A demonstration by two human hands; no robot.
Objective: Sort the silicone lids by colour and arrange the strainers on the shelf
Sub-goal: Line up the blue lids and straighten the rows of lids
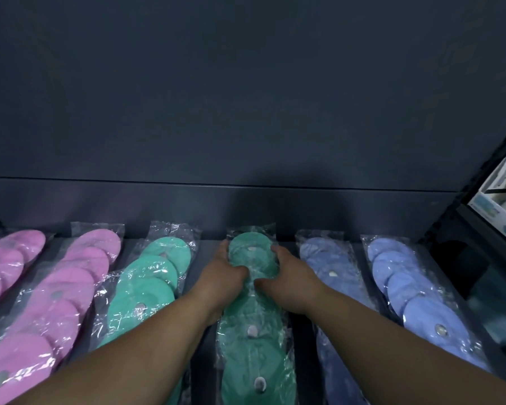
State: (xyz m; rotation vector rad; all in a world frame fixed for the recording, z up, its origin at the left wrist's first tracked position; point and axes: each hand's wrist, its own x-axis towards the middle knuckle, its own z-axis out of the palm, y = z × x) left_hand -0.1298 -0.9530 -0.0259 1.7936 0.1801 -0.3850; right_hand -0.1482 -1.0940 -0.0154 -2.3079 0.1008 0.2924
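Green lids in a crinkly sleeve, the middle pack (pixel 253 331), lie lengthwise on the shelf (pixel 303 340). Farther along it, left hand (pixel 225 276) and right hand (pixel 292 276) clasp its edges, thumbs on top, likely squaring it between the teal pack (pixel 146 287) on its left and the blue pack (pixel 330 276) on its right.

1. Two arms show in the head view, each seen from the forearm down to the hand
2. The left forearm (pixel 123 355) is bare along its whole visible length, and the left hand (pixel 222 276) is bare as well
3. The right forearm (pixel 406 340) and right hand (pixel 292 276) are bare likewise
4. Nails are too blurred to tell
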